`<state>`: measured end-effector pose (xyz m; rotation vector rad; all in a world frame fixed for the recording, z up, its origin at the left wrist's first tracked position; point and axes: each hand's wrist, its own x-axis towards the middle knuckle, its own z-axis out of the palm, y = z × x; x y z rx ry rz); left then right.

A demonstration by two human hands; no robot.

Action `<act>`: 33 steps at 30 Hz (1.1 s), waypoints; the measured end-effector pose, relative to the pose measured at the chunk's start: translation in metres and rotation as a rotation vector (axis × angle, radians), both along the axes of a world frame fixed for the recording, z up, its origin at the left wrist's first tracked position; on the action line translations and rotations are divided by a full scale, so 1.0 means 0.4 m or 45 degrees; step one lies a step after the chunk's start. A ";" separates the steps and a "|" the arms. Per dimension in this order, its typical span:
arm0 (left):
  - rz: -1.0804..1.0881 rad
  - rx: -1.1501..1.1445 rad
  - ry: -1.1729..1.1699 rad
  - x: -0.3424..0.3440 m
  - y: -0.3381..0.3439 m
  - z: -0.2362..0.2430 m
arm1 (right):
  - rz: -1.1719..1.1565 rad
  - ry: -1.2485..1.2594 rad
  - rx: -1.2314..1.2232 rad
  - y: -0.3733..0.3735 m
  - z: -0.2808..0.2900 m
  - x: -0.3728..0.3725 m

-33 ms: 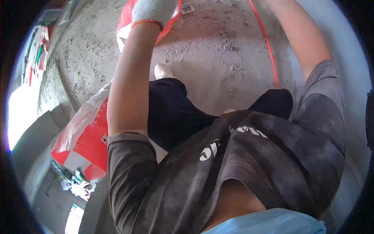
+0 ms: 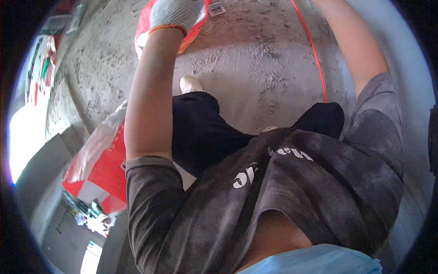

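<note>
My left hand [image 2: 175, 13], in a pale knitted glove with an orange cuff, reaches to the top edge of the picture. It is in front of a red and white plastic bag [image 2: 142, 28], whose edges show on both sides of the glove. The fingers lie beyond the picture's edge, so I cannot tell whether they grip the bag. My right forearm [image 2: 351, 39] is bare and stretches up to the top edge, where the hand is cut off from sight.
A taut-looking red line [image 2: 312, 48] runs across the dusty concrete floor [image 2: 242, 68]. Beside my left arm stands a larger red and white bag [image 2: 102, 171]. A small pale square piece [image 2: 217, 10] lies ahead. A smooth pale surface [image 2: 410, 82] borders the right side.
My left hand and the bag behind it sit slightly further left in the picture. My right forearm is a touch lower at the top edge.
</note>
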<state>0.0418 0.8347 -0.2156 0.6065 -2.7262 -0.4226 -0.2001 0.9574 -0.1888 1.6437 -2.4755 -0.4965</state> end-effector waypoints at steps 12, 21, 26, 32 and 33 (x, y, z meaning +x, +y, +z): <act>-1.098 -0.034 -0.284 -0.227 -0.095 -0.047 | -1.447 -1.034 -0.404 0.757 -0.792 0.137; -1.312 0.152 -0.615 -0.408 -0.125 -0.162 | -2.115 -1.242 -0.129 0.834 -0.998 0.622; -1.482 0.260 -0.256 -0.475 -0.116 -0.223 | -1.970 -1.303 -0.112 0.734 -0.920 0.531; -1.433 0.626 -0.228 -0.445 -0.153 -0.247 | -1.670 -1.143 0.075 0.677 -0.840 0.393; -1.389 0.661 -0.288 -0.429 -0.151 -0.254 | -1.737 -1.131 0.185 0.677 -0.850 0.394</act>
